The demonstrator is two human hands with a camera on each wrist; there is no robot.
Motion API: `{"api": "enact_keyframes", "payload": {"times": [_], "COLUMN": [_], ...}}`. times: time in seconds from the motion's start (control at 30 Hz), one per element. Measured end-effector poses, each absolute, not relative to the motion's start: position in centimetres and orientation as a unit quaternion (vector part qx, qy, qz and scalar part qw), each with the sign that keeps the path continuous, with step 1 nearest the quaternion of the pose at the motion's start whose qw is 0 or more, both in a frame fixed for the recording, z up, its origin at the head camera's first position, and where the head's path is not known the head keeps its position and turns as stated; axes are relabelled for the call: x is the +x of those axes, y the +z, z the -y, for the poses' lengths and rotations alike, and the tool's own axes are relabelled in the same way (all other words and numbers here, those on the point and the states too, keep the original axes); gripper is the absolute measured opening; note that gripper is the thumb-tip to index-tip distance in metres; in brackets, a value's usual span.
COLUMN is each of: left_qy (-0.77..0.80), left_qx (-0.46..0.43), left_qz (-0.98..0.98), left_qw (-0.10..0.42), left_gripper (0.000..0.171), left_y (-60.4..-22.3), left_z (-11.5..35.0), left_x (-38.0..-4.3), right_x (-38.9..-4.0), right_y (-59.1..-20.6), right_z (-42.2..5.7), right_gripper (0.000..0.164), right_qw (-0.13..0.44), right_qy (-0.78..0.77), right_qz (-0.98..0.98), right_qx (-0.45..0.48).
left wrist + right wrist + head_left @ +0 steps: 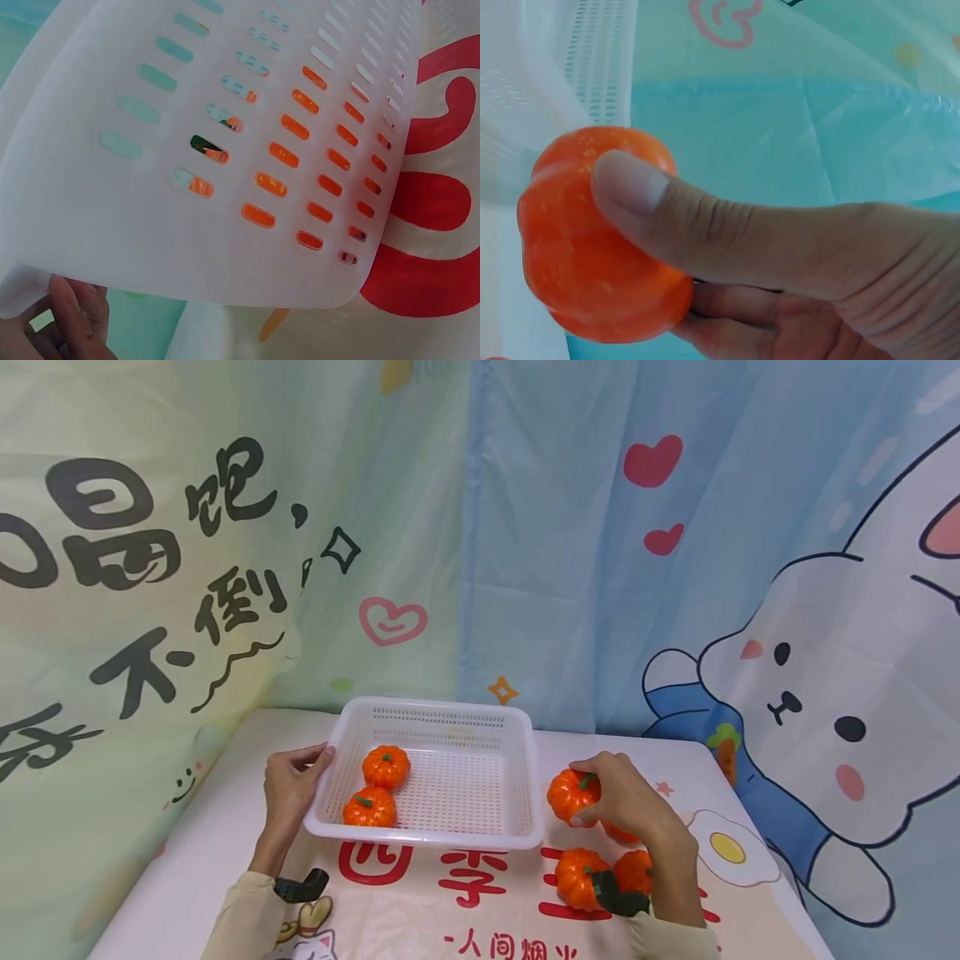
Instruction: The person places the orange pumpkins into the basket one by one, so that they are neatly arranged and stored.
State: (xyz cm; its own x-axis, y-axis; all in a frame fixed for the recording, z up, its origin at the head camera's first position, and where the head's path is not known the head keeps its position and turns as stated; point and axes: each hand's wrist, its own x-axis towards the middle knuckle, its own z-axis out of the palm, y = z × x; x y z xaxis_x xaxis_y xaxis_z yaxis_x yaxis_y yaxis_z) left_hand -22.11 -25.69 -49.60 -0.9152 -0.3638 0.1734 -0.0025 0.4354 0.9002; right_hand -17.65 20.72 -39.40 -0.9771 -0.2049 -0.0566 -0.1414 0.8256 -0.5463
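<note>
Right hand: the person's right hand (pixel 626 793) has its grip closed around a glossy orange ribbed pumpkin with a green stem (pixel 567 797), thumb on one side and fingers on the other.
Held pumpkin: just beyond the right wall of the white perforated plastic basket (pixel 457 789), outside it and level with its middle; whether it clears the surface (pixel 202 827) I cannot tell.
Key relation: from the right grip, the basket's interior lies to the left, across the near short wall; the bare right part of its floor is the closest stretch.
Axes: the basket's long axis runs left to right; the pumpkin is squat and round, its stem pointing toward the hand.
Left hand: the left hand (pixel 292 785) grips the basket's left rim, well apart from the held pumpkin; the right hand is the nearer one.
Basket contents: two orange pumpkins (pixel 386 767) (pixel 370 807) sit together along the left side.
Loose pumpkins: three more lie on the surface right of the basket, one half hidden (pixel 619 835) under the right hand, two nearer the person (pixel 576 878) (pixel 632 867).
</note>
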Motion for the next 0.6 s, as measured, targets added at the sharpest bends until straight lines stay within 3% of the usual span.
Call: {"api": "enact_keyframes", "payload": {"times": [0.6], "left_qy": [-0.520], "left_qx": [0.112], "left_qz": [0.829], "left_qw": [0.176], "left_gripper": [0.037], "left_y": [-49.5], "left_z": [25.7], "left_x": [-22.1], "right_x": [-17.2], "right_y": [-38.0], "right_z": [-18.8], "right_gripper": [0.069], "right_qw": [0.040], "right_qy": [-0.280], "right_qz": [-0.952], "right_qx": [-0.120]}}
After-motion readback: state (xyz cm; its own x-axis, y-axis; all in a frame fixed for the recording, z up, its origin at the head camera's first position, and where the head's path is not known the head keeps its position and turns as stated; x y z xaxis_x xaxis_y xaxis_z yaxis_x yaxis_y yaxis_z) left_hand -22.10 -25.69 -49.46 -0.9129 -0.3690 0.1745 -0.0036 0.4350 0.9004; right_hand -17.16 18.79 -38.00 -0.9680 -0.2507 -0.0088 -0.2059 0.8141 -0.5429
